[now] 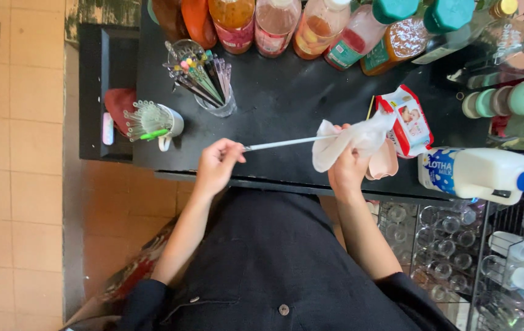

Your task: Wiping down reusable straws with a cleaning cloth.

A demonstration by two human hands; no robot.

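Straw is pinched at one end by left hand, right hand closed around white wipe covering the other end, most of it bare.

Along the far edge of my black counter, a row of syrup bottles is standing. A clear glass of mixed straws is sitting near the far left corner, and a white cup of clear straws is resting by the left edge. A wet-wipe packet and a milk jug are lying toward the near right edge. Glasses are sitting below it.
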